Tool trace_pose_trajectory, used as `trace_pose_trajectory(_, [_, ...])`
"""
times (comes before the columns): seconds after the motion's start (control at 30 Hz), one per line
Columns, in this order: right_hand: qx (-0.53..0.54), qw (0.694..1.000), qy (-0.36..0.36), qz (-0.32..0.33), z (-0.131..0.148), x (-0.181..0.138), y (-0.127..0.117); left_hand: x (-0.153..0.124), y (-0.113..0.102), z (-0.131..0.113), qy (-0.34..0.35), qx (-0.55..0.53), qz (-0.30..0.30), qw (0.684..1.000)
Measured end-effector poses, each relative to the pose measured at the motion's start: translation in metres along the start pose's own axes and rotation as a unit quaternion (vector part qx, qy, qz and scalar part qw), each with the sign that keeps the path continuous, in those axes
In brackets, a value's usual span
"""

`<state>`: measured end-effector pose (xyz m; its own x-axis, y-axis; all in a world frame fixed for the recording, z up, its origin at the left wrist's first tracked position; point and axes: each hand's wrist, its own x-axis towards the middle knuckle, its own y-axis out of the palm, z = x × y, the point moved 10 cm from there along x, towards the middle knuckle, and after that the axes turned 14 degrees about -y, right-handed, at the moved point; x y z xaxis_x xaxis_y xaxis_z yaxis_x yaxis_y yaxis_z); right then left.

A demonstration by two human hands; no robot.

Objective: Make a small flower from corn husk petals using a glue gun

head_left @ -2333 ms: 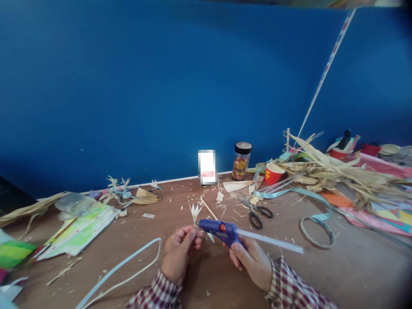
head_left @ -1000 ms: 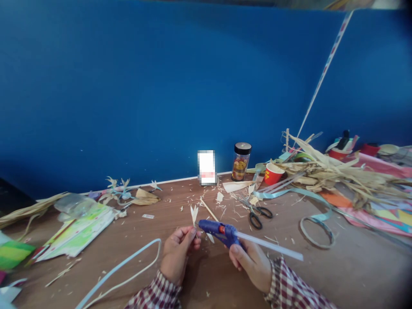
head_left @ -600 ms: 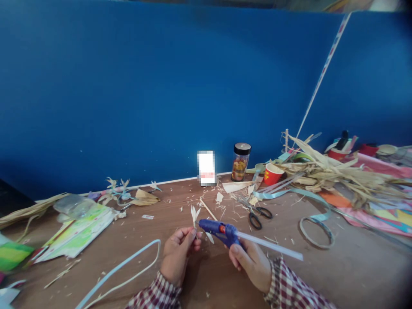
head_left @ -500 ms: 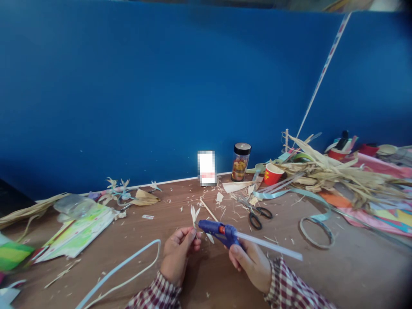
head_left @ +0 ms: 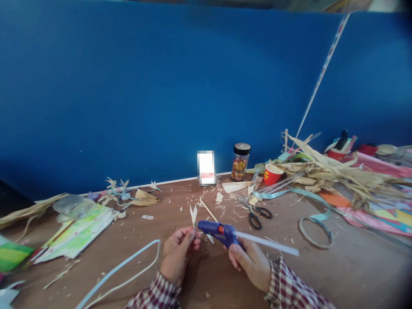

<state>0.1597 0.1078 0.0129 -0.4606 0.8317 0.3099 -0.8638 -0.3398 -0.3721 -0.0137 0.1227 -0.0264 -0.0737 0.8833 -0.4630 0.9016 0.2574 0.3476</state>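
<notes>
My right hand (head_left: 249, 259) is wrapped round the handle of a blue glue gun (head_left: 217, 231), which points left. A long translucent glue stick (head_left: 267, 243) juts from its back end. Between the thumb and fingers of my left hand (head_left: 180, 249) is pinched a small pale husk flower (head_left: 193, 214), its slim petals pointing up. The gun's nozzle is at the base of the petals; whether it touches them I cannot tell. Below the gun, a loose pale petal (head_left: 210, 238) lies on the table.
Black-handled scissors (head_left: 259, 216), a thin stick (head_left: 209, 209) and husk scraps lie beyond the hands. A lidded jar (head_left: 240, 163) and red paper cup (head_left: 273, 175) stand near the wall. Dried husks (head_left: 325, 171) heap at right. A ring (head_left: 317, 233) and pale blue strip (head_left: 119, 264) flank me.
Almost nothing differs. The rear end of the glue stick has shifted slightly left and up; both hands keep their places and grips.
</notes>
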Motion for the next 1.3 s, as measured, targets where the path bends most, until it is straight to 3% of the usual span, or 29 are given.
trace_pose_trajectory(0.73, [0.005, 1.000, 0.007, -0.012, -0.005, -0.001, 0.000, -0.002, 0.005, 0.002, -0.025, -0.040, 0.021, 0.999])
trace_pose_trajectory(0.97, [0.031, 0.997, -0.040, -0.056, 0.011, 0.001, -0.007, -0.001, 0.007, 0.006, -0.040, -0.048, 0.034, 0.997])
trace_pose_trajectory(1.13, [-0.073, 0.985, -0.092, -0.124, 0.040, 0.001, -0.037, -0.001, 0.009, 0.008, -0.059, -0.038, 0.038, 0.997])
trace_pose_trajectory(1.3, [-0.286, 0.940, -0.066, -0.172, 0.039, -0.030, -0.103, -0.004, 0.004, 0.003, -0.046, -0.011, 0.006, 0.999])
